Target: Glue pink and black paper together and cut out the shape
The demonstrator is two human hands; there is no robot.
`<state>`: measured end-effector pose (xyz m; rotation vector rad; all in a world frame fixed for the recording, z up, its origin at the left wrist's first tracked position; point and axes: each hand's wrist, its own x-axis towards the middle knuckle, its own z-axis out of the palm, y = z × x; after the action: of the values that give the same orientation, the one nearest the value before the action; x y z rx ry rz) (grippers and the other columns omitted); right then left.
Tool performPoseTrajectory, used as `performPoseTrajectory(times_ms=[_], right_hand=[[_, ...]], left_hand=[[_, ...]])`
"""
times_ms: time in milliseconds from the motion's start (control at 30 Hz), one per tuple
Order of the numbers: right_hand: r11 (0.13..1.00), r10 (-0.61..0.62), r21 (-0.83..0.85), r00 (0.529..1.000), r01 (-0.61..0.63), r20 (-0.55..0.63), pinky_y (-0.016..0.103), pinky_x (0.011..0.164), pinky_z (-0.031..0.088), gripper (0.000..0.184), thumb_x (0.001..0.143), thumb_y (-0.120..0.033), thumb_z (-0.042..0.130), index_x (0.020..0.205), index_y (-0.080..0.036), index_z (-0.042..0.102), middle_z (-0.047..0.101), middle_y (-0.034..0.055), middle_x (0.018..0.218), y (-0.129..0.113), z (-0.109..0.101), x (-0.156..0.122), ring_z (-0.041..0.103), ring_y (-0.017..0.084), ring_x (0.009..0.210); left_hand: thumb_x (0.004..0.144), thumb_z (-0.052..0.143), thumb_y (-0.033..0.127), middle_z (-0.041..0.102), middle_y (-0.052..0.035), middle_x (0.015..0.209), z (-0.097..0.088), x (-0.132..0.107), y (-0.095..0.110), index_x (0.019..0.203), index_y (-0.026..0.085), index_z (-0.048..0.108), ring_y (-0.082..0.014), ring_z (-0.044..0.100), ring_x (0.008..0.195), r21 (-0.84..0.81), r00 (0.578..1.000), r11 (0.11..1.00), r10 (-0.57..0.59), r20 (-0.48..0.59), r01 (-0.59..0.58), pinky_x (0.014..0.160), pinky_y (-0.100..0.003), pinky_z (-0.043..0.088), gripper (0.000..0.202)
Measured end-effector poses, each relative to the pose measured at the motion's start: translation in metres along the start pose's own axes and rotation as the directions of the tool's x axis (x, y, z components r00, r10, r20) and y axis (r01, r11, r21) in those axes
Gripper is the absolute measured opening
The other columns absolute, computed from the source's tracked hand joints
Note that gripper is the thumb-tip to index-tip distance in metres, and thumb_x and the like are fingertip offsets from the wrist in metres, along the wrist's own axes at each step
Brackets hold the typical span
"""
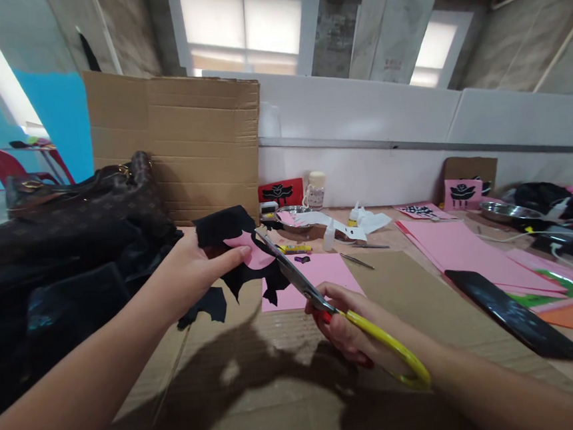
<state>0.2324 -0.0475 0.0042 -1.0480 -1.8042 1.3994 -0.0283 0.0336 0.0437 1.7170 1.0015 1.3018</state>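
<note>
The right hand (344, 327) grips yellow-handled scissors (402, 359), blades against black paper (224, 225) that the left hand (198, 266) pinches with a pink cutout (261, 256). Beyond, a pink sheet (339, 277) lies flat; farther back stands a cardboard panel (199, 135).

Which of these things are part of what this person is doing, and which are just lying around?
In use:
scissors, in the right hand
black sheet, in the left hand
pink piece, held against it

Apparently just lying about:
black phone, on the right
brown handbag, on the left
cup, at the back
</note>
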Motion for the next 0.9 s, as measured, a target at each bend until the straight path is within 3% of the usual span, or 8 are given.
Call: performPoseTrajectory(times_ms=[367,600,767,900], right_hand=[[0.998,0.053,0.021,0.998,-0.052,-0.016,0.018,0.044,0.030,0.057,0.088,-0.074,0.055,0.108,-0.021,0.048,0.041,-0.0077,0.070,0.0034,0.0012,0.0005,0.030,0.005,0.049],[0.996,0.083,0.030,0.996,-0.082,-0.039,0.018,0.044,0.032,0.054,0.088,-0.071,0.058,0.109,-0.022,0.049,0.044,-0.0077,0.071,0.0032,0.0029,0.0014,0.032,0.004,0.048],[0.991,0.098,0.100,0.994,-0.094,-0.044,0.018,0.039,0.023,0.060,0.080,-0.074,0.065,0.106,-0.022,0.049,0.042,-0.0086,0.070,0.0039,0.0049,0.0026,0.027,0.003,0.045],[0.994,0.083,0.081,0.995,-0.078,-0.055,0.018,0.041,0.026,0.061,0.081,-0.075,0.063,0.108,-0.022,0.049,0.045,-0.0068,0.073,0.0083,0.0040,0.0028,0.029,0.004,0.047]], left_hand=[[0.072,0.085,0.039,0.080,-0.0050,0.103,-0.0011,0.0008,-0.0024,0.092,0.027,0.077,-0.0305,0.074,0.102,-0.042,1.000,0.999,-0.002,0.007,0.003,0.095,-0.043,0.059,0.025],[0.074,0.082,0.042,0.080,-0.0068,0.106,-0.0010,0.0005,-0.0018,0.093,0.025,0.076,-0.0336,0.073,0.105,-0.053,1.000,0.998,-0.019,0.014,0.020,0.097,-0.048,0.057,0.027],[0.076,0.080,0.044,0.080,-0.0071,0.107,-0.0003,0.0019,-0.0040,0.095,0.024,0.076,-0.0319,0.072,0.104,-0.038,1.000,0.999,-0.007,0.020,0.007,0.095,-0.045,0.058,0.028],[0.077,0.081,0.041,0.079,-0.0054,0.110,-0.0015,0.0025,-0.0055,0.095,0.024,0.075,-0.0280,0.073,0.104,-0.067,0.999,0.998,0.006,0.043,-0.003,0.094,-0.039,0.058,0.026]])
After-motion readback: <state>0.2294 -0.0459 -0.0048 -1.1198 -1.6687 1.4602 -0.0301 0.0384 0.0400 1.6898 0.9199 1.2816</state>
